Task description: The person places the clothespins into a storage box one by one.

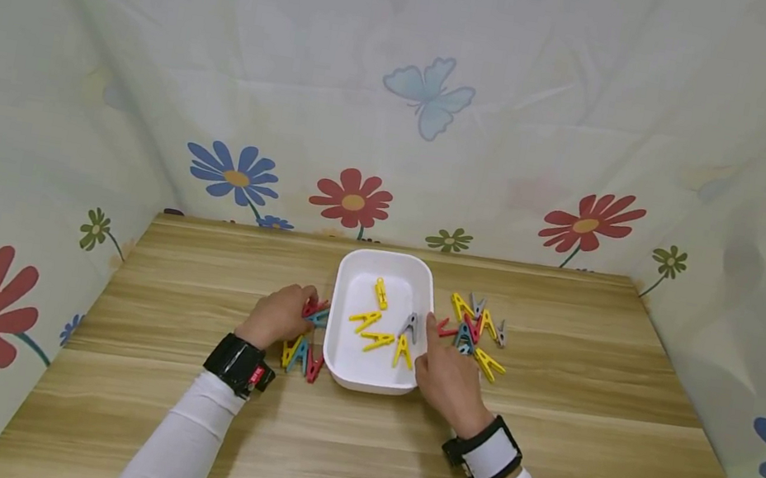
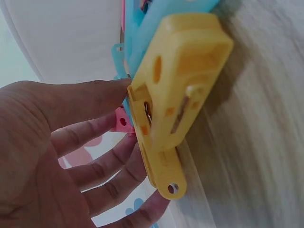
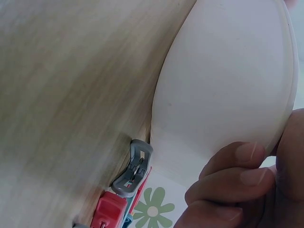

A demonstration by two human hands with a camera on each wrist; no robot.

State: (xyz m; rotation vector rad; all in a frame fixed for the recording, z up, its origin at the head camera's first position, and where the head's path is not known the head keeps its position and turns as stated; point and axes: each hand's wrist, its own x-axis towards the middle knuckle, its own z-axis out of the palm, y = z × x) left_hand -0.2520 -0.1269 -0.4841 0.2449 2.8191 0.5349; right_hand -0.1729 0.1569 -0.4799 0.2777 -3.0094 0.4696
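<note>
A white plastic tub [image 1: 368, 379] stands mid-table, with several yellow clothespins [image 1: 378, 340] and a grey clothespin [image 1: 410, 326] inside. At its left side my left hand [image 1: 279, 316] pinches at a red clothespin [image 1: 311, 309], which lies against a blue clothespin [image 1: 319, 318]. Close in front of those fingers, in the left wrist view, is a yellow clothespin [image 2: 190, 61] that partly covers the others. My right hand [image 1: 449, 376] grips the tub's right rim, its curled fingers [image 3: 228, 185] against the outer wall.
Right of the tub lies a loose pile of red, blue, grey and yellow clothespins [image 1: 469, 332]. More clothespins [image 1: 300, 355] lie by the tub's near left corner. Flower-printed curtains [image 1: 412, 168] enclose the wooden table [image 1: 348, 459] at the back and sides.
</note>
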